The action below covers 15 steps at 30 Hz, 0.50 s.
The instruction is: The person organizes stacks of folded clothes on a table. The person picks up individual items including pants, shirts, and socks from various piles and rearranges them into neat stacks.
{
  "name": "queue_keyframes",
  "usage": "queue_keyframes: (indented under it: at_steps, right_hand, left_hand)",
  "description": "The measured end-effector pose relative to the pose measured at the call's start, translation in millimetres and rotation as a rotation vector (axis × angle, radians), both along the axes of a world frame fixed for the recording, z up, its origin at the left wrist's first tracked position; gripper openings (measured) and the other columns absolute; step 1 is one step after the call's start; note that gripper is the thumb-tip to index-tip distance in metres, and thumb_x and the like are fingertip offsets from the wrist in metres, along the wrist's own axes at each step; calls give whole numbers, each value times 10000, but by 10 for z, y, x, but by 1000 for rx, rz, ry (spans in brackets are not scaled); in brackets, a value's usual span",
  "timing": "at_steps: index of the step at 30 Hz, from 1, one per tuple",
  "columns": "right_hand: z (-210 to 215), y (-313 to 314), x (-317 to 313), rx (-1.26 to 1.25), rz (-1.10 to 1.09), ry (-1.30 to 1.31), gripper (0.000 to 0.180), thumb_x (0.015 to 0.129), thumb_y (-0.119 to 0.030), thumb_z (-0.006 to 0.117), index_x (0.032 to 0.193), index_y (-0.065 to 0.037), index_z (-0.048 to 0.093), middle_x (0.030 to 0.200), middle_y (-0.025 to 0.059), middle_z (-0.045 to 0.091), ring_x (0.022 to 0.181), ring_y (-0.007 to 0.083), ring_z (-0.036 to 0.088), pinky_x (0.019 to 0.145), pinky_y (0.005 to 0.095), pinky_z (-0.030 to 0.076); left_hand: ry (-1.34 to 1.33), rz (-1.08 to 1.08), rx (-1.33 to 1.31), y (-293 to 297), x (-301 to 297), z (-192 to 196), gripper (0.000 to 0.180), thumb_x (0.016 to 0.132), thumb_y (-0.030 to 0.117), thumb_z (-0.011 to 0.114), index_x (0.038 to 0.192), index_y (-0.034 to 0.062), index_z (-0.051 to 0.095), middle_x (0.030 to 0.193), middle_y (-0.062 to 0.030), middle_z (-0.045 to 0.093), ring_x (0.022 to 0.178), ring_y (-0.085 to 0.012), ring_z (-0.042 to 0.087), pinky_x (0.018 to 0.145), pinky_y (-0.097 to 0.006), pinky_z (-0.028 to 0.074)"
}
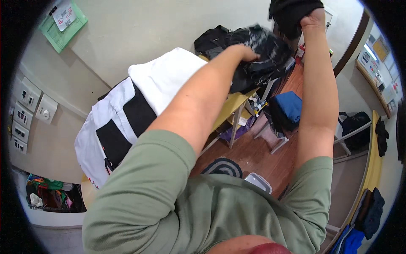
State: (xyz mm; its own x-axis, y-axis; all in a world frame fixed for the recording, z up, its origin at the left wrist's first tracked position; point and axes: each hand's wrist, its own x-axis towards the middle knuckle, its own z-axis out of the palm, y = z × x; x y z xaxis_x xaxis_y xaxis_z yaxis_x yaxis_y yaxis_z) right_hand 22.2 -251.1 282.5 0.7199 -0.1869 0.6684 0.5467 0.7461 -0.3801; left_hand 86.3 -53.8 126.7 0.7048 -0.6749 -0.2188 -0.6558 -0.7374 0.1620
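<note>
The yellow table (pixel 230 109) is pretty much buried under a white cloth (pixel 167 76), some pale garments (pixel 111 106) and a shiny black bundle (pixel 270 48), while the reddish-brown floor (pixel 258 158) is dotted with a striped rug (pixel 226 166) and white tub (pixel 256 182).

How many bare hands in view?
2: the left hand over the dark pile, the right hand gripping black cloth at upper right.

Dressed in sage-green shirt (pixel 237 207), soft and matte, with shallow creases across front. Short left sleeve (pixel 135 186), loose, with deep folds toward body. Matching right sleeve (pixel 315 186), also short, lightly wrinkled. Narrow hems (pixel 171 139) at sleeve ends, curved round arms (pixel 201 93). Bare below hems, along both arms, through to left hand (pixel 248 53) and visible part of right hand (pixel 314 19).
</note>
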Motion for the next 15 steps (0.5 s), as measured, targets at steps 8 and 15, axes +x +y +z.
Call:
queue_keyframes:
  at_steps: [8,15]
  right_hand:
    - [253,159,-353,-137,-172,-57,271,1023,-243,535,1167,-46,652,1085,109,720,934,215,687,859,367,576]
    - [417,874,-639,-332,-226,-85,291,1024,-201,530,1251,-31,598,1132,111,701,969,198,677,877,343,570]
  left_hand:
    - [639,295,-350,-275,793,284,682,936,577,492,1410,89,537,1479,-156,490,1359,-314,479,1142,-471,363]
    - [1624,-494,-1114,1243,575,1057,693,914,603,568,1253,2,637,1132,-175,713,1044,-318,687,952,-458,533]
